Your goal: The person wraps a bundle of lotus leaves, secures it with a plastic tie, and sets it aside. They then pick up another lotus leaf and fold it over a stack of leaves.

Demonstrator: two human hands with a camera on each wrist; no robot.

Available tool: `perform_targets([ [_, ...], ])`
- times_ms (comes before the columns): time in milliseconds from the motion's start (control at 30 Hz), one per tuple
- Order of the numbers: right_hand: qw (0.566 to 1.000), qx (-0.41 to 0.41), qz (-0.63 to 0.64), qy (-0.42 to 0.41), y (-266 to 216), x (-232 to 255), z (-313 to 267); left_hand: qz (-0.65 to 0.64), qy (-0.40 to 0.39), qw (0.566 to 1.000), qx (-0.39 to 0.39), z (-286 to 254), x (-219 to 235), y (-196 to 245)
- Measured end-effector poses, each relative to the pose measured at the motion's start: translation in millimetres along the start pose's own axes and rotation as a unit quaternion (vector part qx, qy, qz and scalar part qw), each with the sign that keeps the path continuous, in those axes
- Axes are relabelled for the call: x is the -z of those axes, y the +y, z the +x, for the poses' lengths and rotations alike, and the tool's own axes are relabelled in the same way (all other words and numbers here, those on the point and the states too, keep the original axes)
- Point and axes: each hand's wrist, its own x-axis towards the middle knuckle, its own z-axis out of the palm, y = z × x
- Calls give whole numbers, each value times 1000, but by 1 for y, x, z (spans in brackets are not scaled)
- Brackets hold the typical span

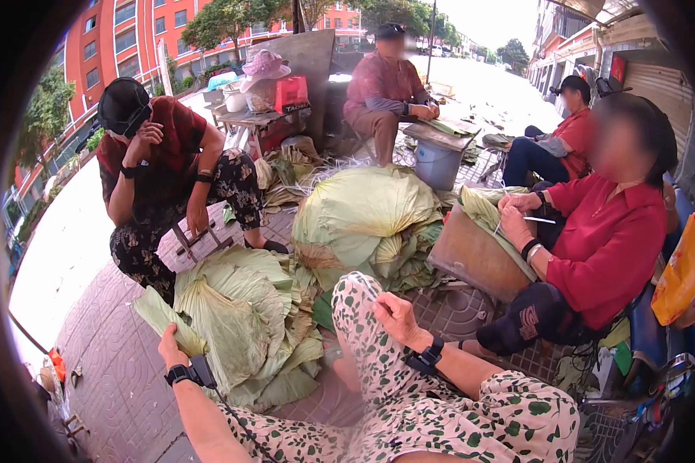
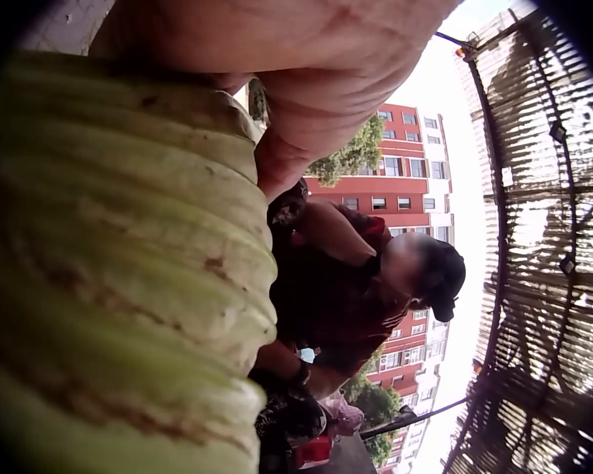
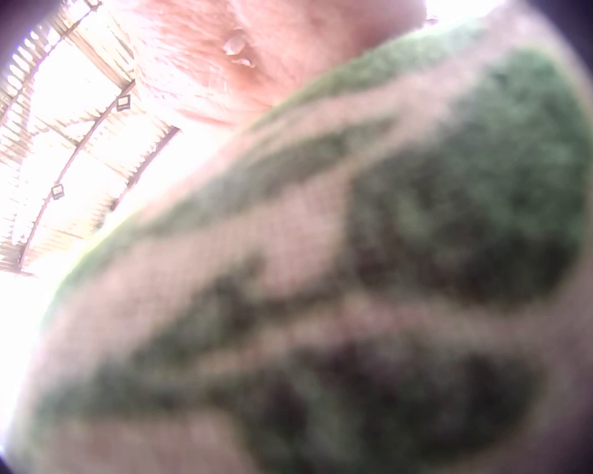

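In the head view, at lower left, my left hand (image 1: 171, 349) grips a folded pale-green lotus leaf (image 1: 162, 318) by its lower end. The pleated leaf (image 2: 128, 276) fills the left side of the left wrist view, under the hand (image 2: 316, 89). Right beside it lies a heap of large flattened lotus leaves (image 1: 235, 332) on the paving. My right hand (image 1: 400, 318) rests on my raised knee, fingers loosely curled, with nothing visible in it. Patterned trouser cloth (image 3: 306, 326) covers most of the right wrist view, below part of that hand (image 3: 247, 59).
A bigger leaf heap (image 1: 363, 208) stands ahead. A seated person (image 1: 170, 162) leans over at left; another (image 1: 602, 224) at right works on leaves over a board (image 1: 475, 251). Two more people sit farther back, near a bucket (image 1: 438, 163). A low table (image 1: 262, 119) holds bags.
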Motion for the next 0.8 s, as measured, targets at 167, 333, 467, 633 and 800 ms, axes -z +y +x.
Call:
perform_targets([
  [167, 1000, -7, 15, -8, -2, 2, 1, 1, -5, 1000, 0, 15, 0, -8],
  [333, 999, 12, 37, 7, -1, -1, 0, 5, -6, 1000, 10, 18, 1, -10],
  [467, 999, 22, 32, 15, 0, -2, 0, 4, -10, 1000, 2, 21, 3, -12],
  [633, 1000, -2, 15, 1, -2, 1, 0, 19, 17, 999, 25, 23, -1, -11],
  [800, 999, 3, 37, 16, -6, -1, 1, -9, -17, 1000, 19, 22, 0, -12],
])
